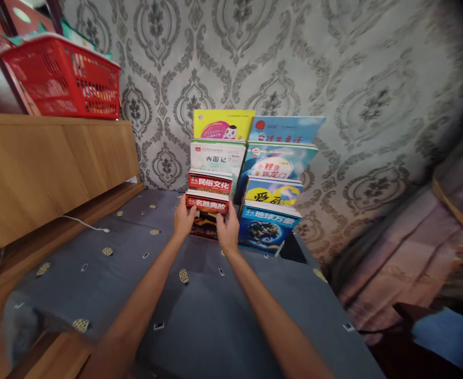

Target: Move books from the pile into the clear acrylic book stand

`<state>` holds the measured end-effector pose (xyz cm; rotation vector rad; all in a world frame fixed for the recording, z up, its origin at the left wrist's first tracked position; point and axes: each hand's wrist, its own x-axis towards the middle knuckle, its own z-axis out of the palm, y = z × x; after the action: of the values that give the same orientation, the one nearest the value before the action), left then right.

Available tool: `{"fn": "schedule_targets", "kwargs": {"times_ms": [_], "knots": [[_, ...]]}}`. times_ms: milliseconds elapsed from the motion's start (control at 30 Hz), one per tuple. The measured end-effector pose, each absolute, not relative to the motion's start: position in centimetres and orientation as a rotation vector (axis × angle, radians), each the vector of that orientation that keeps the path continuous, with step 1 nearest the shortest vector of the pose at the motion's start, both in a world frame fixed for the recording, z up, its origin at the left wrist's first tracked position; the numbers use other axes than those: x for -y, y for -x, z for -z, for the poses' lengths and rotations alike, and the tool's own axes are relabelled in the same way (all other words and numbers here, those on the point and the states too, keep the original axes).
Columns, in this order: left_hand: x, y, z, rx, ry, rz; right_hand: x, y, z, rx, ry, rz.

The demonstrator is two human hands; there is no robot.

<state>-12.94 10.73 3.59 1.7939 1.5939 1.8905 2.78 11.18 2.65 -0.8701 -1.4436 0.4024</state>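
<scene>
My left hand (184, 218) and my right hand (228, 227) grip the two sides of a red-and-black book (205, 218), thumbs on its front cover. This book stands upright at the front of the left row. Right behind it is another red book (211, 183), then a white book (217, 158) and a taller yellow book (223, 123). In the right row a blue book with a globe picture (266, 229) is foremost. Behind it stand a blue-and-yellow book (274, 192), a teal book (281, 160) and a light blue book (288, 129).
The books stand on a grey patterned cloth (199, 310) before a damask-papered wall (365, 95). A flat black object (293, 248) lies right of the books. At left, a red basket (73, 79) sits on a wooden cabinet (57, 173); a white cable (85, 223) crosses the cloth. A curtain (405, 252) hangs at right.
</scene>
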Motion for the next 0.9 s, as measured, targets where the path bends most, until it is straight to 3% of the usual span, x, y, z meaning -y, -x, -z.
{"fn": "schedule_targets", "kwargs": {"times_ms": [400,667,900], "knots": [[-10.4,13.1,-3.2,-1.608,-1.957,-1.864,-10.5,-2.0,-4.0,1.371,0.926,-0.473],[-9.7,17.1,2.0,-1.724,-1.951,-1.822,-10.9,-1.5,-4.6,1.266,0.976,-0.462],[-10.3,18.5,3.9,-1.853,-1.441,-1.989,-11.6,-1.3,-4.1,1.203,1.083,-0.358]]}}
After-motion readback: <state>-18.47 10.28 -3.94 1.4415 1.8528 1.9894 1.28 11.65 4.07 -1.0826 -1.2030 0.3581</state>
